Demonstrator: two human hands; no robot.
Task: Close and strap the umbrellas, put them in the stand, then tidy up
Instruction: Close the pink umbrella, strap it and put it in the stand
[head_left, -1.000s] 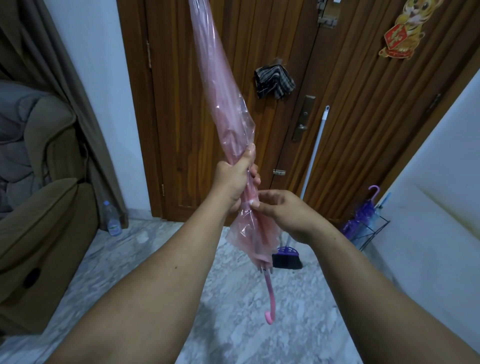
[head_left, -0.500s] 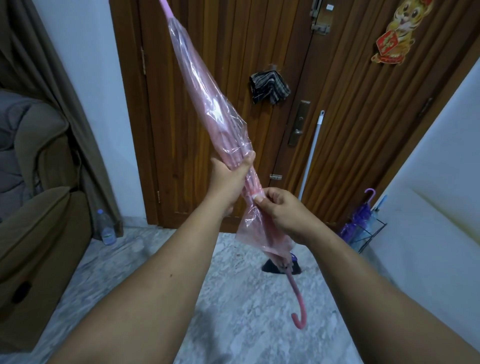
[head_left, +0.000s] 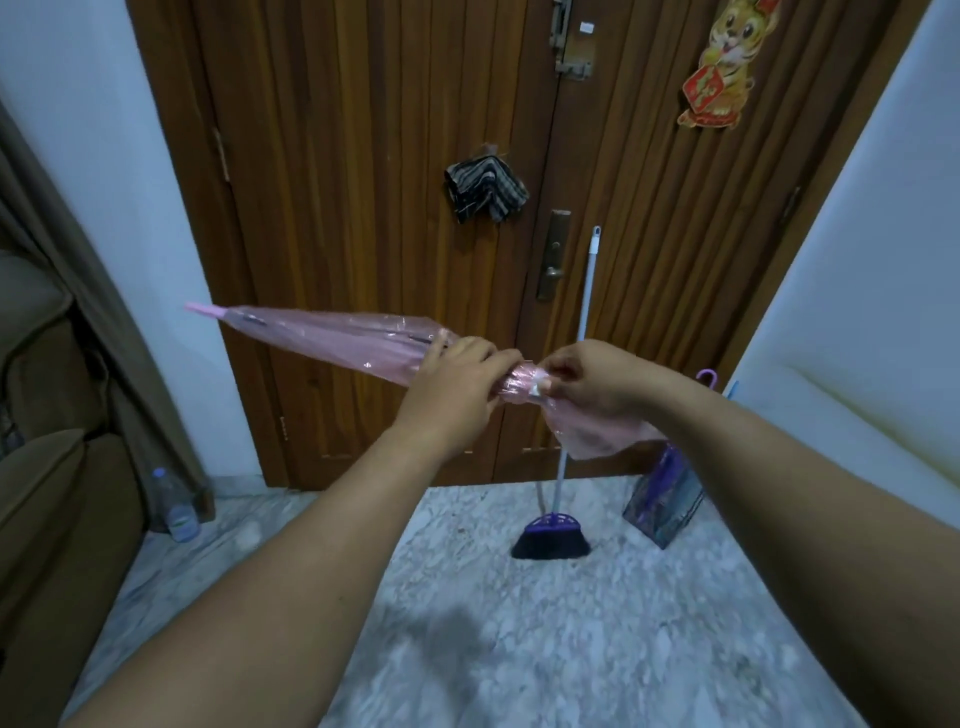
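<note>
Nearest, two bare forearms reach forward over the marble floor (head_left: 597, 649). Up at their ends, the left hand (head_left: 457, 384) wraps its curled fingers around the folded pink umbrella (head_left: 332, 338), gripping the bunched canopy about where it narrows. Just beside it, the right hand (head_left: 592, 387) pinches a small white tab (head_left: 537, 387) at the wrapped part of the canopy between thumb and fingertips, with loose pink plastic hanging below that hand. The umbrella lies nearly level in the air, its tip pointing left; its handle is hidden behind the right hand and arm.

Farther back, a broom (head_left: 553, 535) stands on the floor, its pole leaning against the wooden door (head_left: 363, 156). To its right a wire stand (head_left: 665, 499) holds a purple umbrella (head_left: 706, 376) by the white wall. A water bottle (head_left: 179, 506) sits at the left next to a brown armchair (head_left: 57, 509). On the door hang a striped cloth (head_left: 483, 189) and a tiger decoration (head_left: 719, 62).
</note>
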